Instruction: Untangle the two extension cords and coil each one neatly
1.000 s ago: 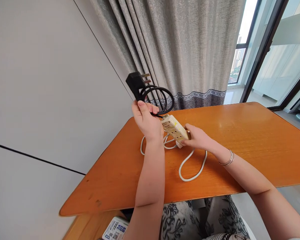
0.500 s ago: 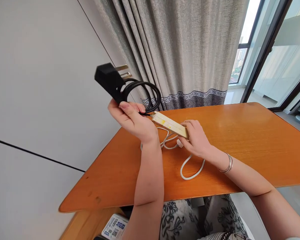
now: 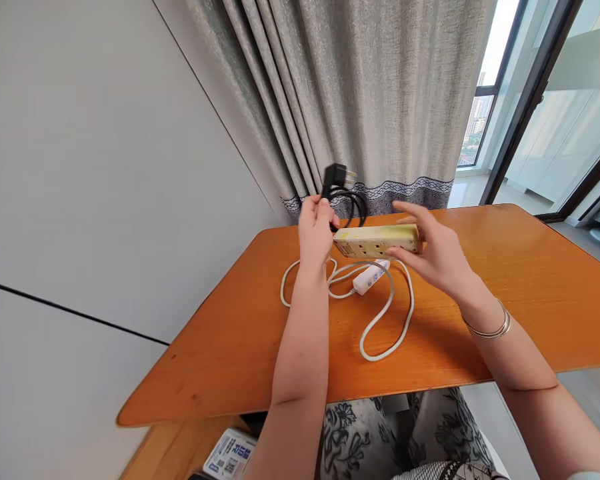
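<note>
Two hands are working one power strip (image 3: 377, 241) above the orange table (image 3: 505, 287). The left hand (image 3: 314, 230) is closing around the bunched black cord (image 3: 349, 200), fingers curled tight on the coil, with the black plug (image 3: 336, 177) sticking up above the fist, prongs pointing up and right. The right hand (image 3: 437, 250) is pinching the far end of the strip, thumb under, fingers spread loosely over the top; the grip is looking light, not a full wrap.

The strip is hanging level, clear of the table, socket face turned toward the camera, near the table's far edge and in front of the grey curtain (image 3: 375, 100).

Handling judgement: the strip body is looking like rigid plastic, light, smooth and a bit slick, so taking it across the narrow sides near the middle or at an end is seeming safest. The cord is stiff-springy and wanting to uncoil, so it is needing a closed fist around all the loops. The plug is hard and good for a firm hold, away from the prongs.

Below, a white cable (image 3: 380, 327) is lying in loose loops on the table with a small white inline block (image 3: 370, 279) on it, touching neither hand. A bangle (image 3: 490, 328) is sitting on the right wrist.
</note>
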The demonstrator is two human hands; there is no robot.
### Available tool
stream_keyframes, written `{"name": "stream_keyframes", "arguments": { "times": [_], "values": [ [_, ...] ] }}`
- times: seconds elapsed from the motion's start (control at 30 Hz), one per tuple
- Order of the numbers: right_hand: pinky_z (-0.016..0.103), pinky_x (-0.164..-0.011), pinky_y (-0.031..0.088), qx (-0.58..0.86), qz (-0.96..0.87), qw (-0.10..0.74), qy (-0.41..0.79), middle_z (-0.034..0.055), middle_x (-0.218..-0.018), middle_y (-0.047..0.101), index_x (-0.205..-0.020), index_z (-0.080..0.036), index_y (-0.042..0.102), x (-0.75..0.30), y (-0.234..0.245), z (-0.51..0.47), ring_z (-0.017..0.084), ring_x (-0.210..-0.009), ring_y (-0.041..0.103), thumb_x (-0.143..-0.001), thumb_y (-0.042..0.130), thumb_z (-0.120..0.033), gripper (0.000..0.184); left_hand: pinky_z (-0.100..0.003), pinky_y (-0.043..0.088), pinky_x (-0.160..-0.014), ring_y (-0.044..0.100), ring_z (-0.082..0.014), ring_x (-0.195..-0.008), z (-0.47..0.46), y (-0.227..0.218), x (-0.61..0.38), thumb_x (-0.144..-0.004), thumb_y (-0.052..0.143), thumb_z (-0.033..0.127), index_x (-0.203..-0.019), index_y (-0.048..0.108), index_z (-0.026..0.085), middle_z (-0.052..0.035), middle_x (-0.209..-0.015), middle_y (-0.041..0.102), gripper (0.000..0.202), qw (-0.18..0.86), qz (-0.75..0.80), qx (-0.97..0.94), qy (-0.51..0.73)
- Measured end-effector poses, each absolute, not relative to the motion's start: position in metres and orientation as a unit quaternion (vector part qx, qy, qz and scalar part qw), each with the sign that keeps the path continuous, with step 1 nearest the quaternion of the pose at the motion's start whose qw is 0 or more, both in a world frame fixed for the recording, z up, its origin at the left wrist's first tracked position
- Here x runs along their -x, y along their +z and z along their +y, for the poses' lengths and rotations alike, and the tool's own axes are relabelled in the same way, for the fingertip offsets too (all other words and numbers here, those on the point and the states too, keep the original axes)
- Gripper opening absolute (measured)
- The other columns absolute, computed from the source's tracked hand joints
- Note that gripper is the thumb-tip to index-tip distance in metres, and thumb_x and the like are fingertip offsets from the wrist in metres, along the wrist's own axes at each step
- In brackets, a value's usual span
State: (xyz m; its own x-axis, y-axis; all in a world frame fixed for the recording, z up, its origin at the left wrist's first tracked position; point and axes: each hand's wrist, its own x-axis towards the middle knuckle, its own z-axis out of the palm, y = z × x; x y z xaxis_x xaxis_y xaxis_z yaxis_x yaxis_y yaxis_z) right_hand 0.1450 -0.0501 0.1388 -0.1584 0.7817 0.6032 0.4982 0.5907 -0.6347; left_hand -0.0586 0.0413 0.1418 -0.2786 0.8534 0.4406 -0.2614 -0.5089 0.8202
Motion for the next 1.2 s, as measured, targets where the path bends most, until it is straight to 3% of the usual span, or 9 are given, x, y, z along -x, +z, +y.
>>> {"name": "stream_keyframes", "arguments": {
  "times": [0.2,0.37,0.43,0.53,0.63,0.83,1.0,1.1,1.2],
  "values": [
    [0.045,-0.091,0.057,0.352,-0.581,0.704,0.208,0.0094,-0.125,0.063,-0.140,-0.033,0.045,-0.150,0.128,-0.021,0.032,-0.121,0.059,-0.074,0.079,-0.052,0.077,-0.015,0.037,-0.044,0.045,-0.0069,-0.046,0.030,0.133,0.028,-0.087,0.071,0.034,-0.066,0.043,0.019,0.0073,-0.055,0.044,0.038,0.595,0.315,-0.470,0.571],
    [0.044,-0.105,0.053,0.348,-0.545,0.712,0.273,0.0096,-0.138,0.052,-0.138,-0.030,0.039,-0.152,0.117,0.008,0.029,-0.137,0.048,-0.076,0.075,-0.056,0.077,-0.018,0.039,-0.039,0.044,-0.0073,-0.038,0.037,0.117,0.012,-0.086,0.071,0.044,-0.062,0.042,0.019,0.0067,-0.050,0.044,0.045,0.673,0.334,-0.431,0.499],
    [0.044,-0.106,0.053,0.340,-0.555,0.664,0.369,0.0092,-0.139,0.052,-0.136,-0.030,0.036,-0.154,0.114,0.012,0.026,-0.136,0.050,-0.072,0.080,-0.053,0.081,-0.021,0.045,-0.043,0.051,-0.0101,-0.040,0.042,0.111,0.010,-0.088,0.069,0.043,-0.063,0.045,0.019,0.0043,-0.050,0.049,0.042,0.677,0.350,-0.411,0.500],
    [0.047,-0.098,0.058,0.341,-0.552,0.574,0.500,0.0079,-0.134,0.060,-0.125,-0.029,0.042,-0.161,0.114,0.013,0.023,-0.123,0.060,-0.072,0.081,-0.050,0.069,-0.024,0.052,-0.049,0.061,-0.0132,-0.048,0.047,0.105,0.008,-0.090,0.067,0.037,-0.076,0.058,0.017,0.0003,-0.061,0.063,0.026,0.666,0.356,-0.397,0.521],
    [0.048,-0.091,0.061,0.358,-0.538,0.547,0.533,0.0071,-0.128,0.066,-0.117,-0.027,0.049,-0.166,0.113,0.015,0.023,-0.111,0.067,-0.072,0.082,-0.047,0.059,-0.027,0.056,-0.057,0.067,-0.0149,-0.056,0.047,0.104,0.005,-0.090,0.067,0.035,-0.089,0.064,0.017,-0.0017,-0.070,0.071,0.019,0.657,0.367,-0.391,0.530],
    [0.040,-0.087,0.062,0.329,-0.474,0.600,0.554,0.0029,-0.119,0.072,-0.111,-0.028,0.053,-0.160,0.110,0.022,0.021,-0.109,0.070,-0.071,0.083,-0.045,0.053,-0.031,0.059,-0.066,0.071,-0.0186,-0.065,0.047,0.104,-0.002,-0.092,0.063,0.044,-0.096,0.068,0.016,-0.0066,-0.080,0.076,0.030,0.686,0.386,-0.359,0.501],
    [0.044,-0.087,0.063,0.304,-0.383,0.665,0.565,0.0061,-0.112,0.074,-0.106,-0.025,0.057,-0.159,0.107,0.032,0.025,-0.109,0.070,-0.073,0.081,-0.052,0.049,-0.031,0.059,-0.081,0.074,-0.0217,-0.094,0.044,0.103,-0.005,-0.093,0.054,0.054,-0.100,0.070,0.016,-0.0098,-0.099,0.077,0.042,0.694,0.288,-0.379,0.540],
    [0.043,-0.092,0.063,0.291,-0.337,0.707,0.549,0.0078,-0.113,0.074,-0.105,-0.024,0.058,-0.163,0.106,0.039,0.026,-0.116,0.067,-0.075,0.078,-0.055,0.048,-0.033,0.053,-0.098,0.068,-0.0230,-0.113,0.041,0.098,-0.008,-0.079,0.075,0.045,-0.104,0.067,0.018,-0.0084,-0.112,0.075,0.038,0.641,0.228,-0.470,0.562],
    [0.042,-0.094,0.062,0.275,-0.326,0.730,0.534,0.0068,-0.114,0.074,-0.108,-0.024,0.057,-0.167,0.103,0.043,0.025,-0.119,0.066,-0.075,0.077,-0.056,0.050,-0.038,0.044,-0.112,0.060,-0.0258,-0.127,0.041,0.091,-0.013,-0.060,0.091,0.030,-0.112,0.062,0.020,-0.0103,-0.126,0.069,0.060,0.561,0.223,-0.555,0.572]
  ]
}}
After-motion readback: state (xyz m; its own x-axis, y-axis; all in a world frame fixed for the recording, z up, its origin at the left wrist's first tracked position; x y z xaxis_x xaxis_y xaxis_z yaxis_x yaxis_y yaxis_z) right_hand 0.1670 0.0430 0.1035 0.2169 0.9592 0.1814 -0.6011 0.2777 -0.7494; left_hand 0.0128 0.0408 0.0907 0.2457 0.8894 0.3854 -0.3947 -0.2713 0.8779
